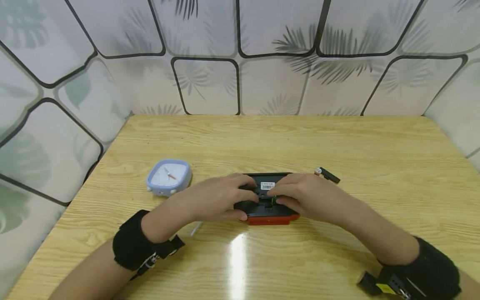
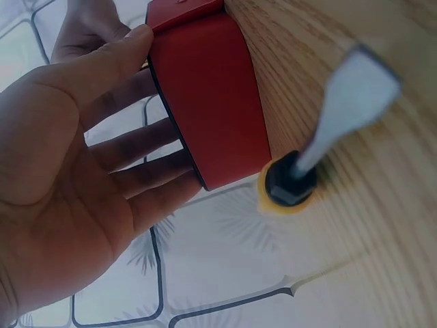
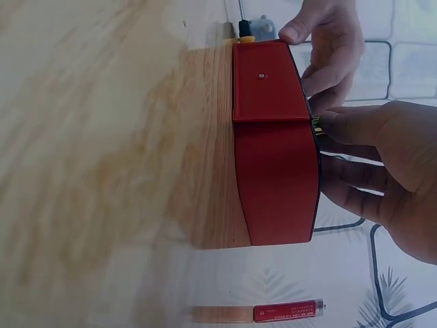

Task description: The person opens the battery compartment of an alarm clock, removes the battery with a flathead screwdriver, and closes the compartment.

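A red case with a black back (image 1: 262, 220) lies back side up on the table, with a barcode label (image 1: 267, 186) and a recess in its back. My left hand (image 1: 221, 198) holds it, thumb at the near red edge and fingers on the back by the recess. With bent fingers my right hand (image 1: 315, 196) pinches a small green-and-gold piece (image 3: 316, 125) at the recess. It looks like a battery, mostly hidden by the fingers. Left of the case, a flat-blade screwdriver (image 2: 290, 183) with a black and yellow handle lies partly behind my left hand.
A blue alarm clock (image 1: 167, 178) sits to the left. Beyond my right hand, a red and silver battery (image 3: 289, 311) appears upright, beside a small black piece (image 1: 330, 175). Patterned cloth walls (image 1: 210, 85) border the wooden table (image 1: 262, 141) at the back and sides.
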The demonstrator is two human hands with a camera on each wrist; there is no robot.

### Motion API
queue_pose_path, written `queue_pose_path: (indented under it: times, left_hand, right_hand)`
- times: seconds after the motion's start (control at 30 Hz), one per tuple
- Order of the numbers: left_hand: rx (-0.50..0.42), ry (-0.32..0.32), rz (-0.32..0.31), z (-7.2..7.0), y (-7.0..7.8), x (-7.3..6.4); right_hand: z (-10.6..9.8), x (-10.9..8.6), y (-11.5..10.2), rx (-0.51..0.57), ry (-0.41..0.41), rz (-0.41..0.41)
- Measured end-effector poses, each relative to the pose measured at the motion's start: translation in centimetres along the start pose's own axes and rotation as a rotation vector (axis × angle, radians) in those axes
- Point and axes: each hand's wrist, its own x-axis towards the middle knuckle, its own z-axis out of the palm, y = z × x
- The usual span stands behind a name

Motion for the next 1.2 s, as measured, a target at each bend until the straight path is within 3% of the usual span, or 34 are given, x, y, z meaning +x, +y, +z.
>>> queue_pose_path:
  times: [0.27, 0.53, 0.63, 0.77, 0.93, 1.2]
  left_hand:
    - [0.052, -0.003, 0.026, -0.2, 0.0, 0.2]
    - [0.05, -0.037, 0.012, -0.6, 0.1, 0.2]
    - [0.048, -0.04, 0.009, -0.6, 0.1, 0.1]
    - [0.047, -0.041, 0.007, -0.6, 0.1, 0.1]
    - [0.055, -0.046, 0.012, -0.5, 0.1, 0.2]
    - [0.061, -0.053, 0.008, -0.6, 0.2, 0.2]
  right_hand:
    - [-0.5, 0.0, 0.0, 0.001, 0.07, -0.031]
    - [-3.0, -0.4, 1.0, -0.088, 0.232, -0.077]
    - [-4.0, -0.8, 1.7, -0.125, 0.259, -0.058]
    - [-5.2, -1.4, 2.7, -0.168, 0.281, 0.011]
    - [-6.0, -2.2, 4.2, -0.217, 0.273, 0.166]
    - [-6.8, -2.8, 5.9, -0.208, 0.117, 0.422]
